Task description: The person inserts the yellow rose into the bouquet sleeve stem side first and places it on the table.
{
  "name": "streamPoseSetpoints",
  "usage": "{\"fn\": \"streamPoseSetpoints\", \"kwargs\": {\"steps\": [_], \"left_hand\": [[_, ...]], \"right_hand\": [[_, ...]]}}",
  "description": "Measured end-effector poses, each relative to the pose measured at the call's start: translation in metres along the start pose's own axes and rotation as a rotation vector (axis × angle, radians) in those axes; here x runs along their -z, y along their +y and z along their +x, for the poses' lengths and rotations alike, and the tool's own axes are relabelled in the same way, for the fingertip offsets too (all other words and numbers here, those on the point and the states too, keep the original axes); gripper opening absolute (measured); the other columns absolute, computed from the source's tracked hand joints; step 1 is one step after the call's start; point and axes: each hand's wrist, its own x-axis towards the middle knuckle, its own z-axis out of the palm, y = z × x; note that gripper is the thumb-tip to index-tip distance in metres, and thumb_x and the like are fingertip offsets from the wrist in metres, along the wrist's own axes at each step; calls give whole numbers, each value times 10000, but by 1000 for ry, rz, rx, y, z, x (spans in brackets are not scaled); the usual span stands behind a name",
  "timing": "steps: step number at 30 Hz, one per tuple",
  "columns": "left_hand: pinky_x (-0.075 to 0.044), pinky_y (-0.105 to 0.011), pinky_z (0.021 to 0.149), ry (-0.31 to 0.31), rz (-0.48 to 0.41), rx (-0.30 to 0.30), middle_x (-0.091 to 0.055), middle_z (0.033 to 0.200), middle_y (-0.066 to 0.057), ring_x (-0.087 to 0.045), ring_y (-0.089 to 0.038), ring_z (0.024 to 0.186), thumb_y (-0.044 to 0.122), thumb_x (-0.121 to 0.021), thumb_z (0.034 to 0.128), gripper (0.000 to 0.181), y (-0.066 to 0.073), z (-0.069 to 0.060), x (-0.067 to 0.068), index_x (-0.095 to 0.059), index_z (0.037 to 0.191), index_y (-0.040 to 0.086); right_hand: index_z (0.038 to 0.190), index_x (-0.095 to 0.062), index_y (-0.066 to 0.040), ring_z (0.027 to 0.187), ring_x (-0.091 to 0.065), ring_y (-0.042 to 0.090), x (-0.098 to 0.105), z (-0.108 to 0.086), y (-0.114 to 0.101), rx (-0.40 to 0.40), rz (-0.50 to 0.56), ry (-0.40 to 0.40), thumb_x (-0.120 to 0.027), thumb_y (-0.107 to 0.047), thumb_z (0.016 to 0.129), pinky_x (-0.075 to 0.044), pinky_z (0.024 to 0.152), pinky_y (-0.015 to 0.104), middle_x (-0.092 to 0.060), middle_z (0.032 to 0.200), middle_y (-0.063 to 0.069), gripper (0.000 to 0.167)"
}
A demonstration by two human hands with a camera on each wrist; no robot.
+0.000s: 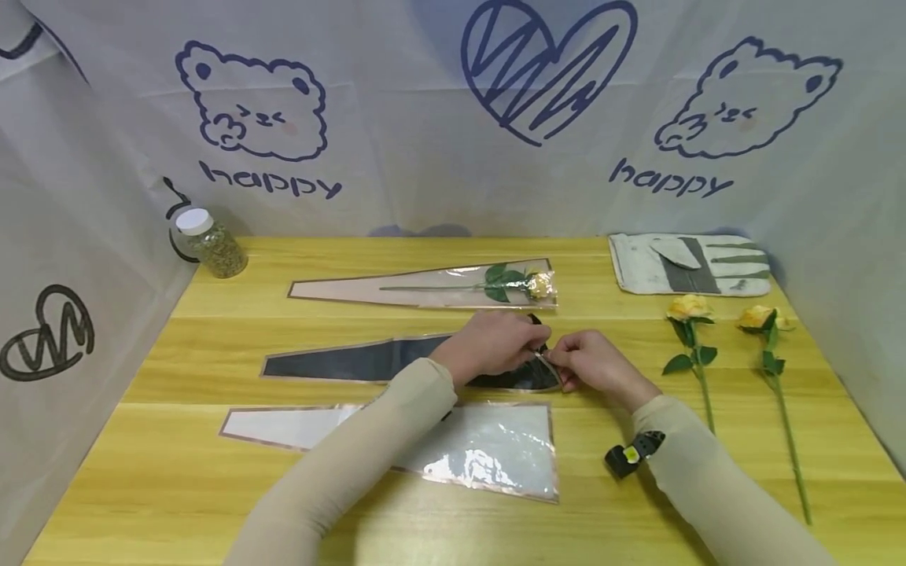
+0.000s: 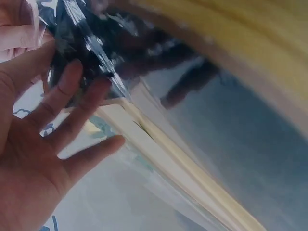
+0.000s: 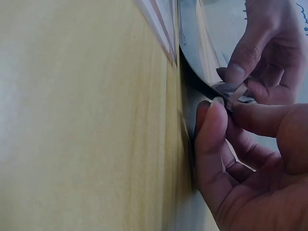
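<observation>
A long tapered flower sleeve (image 1: pixel 333 362), black with a pinkish border, lies in the middle of the table. At its wide right end my left hand (image 1: pixel 494 343) pinches the film between thumb and forefinger, its other fingers spread in the left wrist view. Beside it my right hand (image 1: pixel 596 363) pinches the edge of the same end, thumb against forefinger (image 3: pixel 269 118). The wide end is lifted and bent between both hands. Glare on the film (image 2: pixel 91 43) hides whether its layers are apart.
Behind lies a pink sleeve (image 1: pixel 340 289) holding a yellow rose (image 1: pixel 539 284). A white sleeve (image 1: pixel 495 440) lies in front, partly under my left arm. Two yellow roses (image 1: pixel 690 308) (image 1: pixel 763 318) and a work glove (image 1: pixel 637 267) are at right. A lidded jar (image 1: pixel 219 250) stands back left.
</observation>
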Motion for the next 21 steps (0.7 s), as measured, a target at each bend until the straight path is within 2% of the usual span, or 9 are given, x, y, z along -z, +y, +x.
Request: {"fn": "streamPoseSetpoints", "kwargs": {"steps": [4,8,13,17,21], "left_hand": [[-425,-314,624,-9,-17,-35,-536,792,50,-523,-127,713,220,-638,974,165,-4,-1,0,-513,869,200],[-452,-328,669,-12,-19,-28,-556,797,44,-556,-130,739,219,-636,976,145,-5,-1,0,-525,889,184],[-471,-331,672,2,-6,-19,-570,780,32,-572,-142,727,212,-647,969,127,-5,-2,1,-540,912,175],[-471,-323,645,36,-1,-24,-558,761,38,-558,-135,699,202,-648,966,112,-6,-4,0,-549,915,185],[-442,-302,620,82,-28,-68,-536,728,44,-520,-127,660,186,-652,952,129,-9,-3,-2,-551,871,186]], "right_hand": [[792,-632,21,571,-588,170,0,1,0,-10,18,-8,-562,-111,984,-542,562,316,-560,668,100,243],[815,-616,33,554,-596,180,0,1,-1,-15,56,-23,-538,-98,994,-552,559,334,-564,666,117,235],[843,-601,29,517,-589,182,1,0,-1,-24,47,-26,-513,-94,1004,-545,527,337,-573,641,121,221],[914,-592,51,541,-589,183,2,0,0,-17,61,-20,-516,-82,1003,-547,532,335,-574,658,122,178],[1008,-551,89,571,-590,197,2,0,2,7,108,-13,-524,-17,983,-552,548,344,-567,690,138,112]]}}
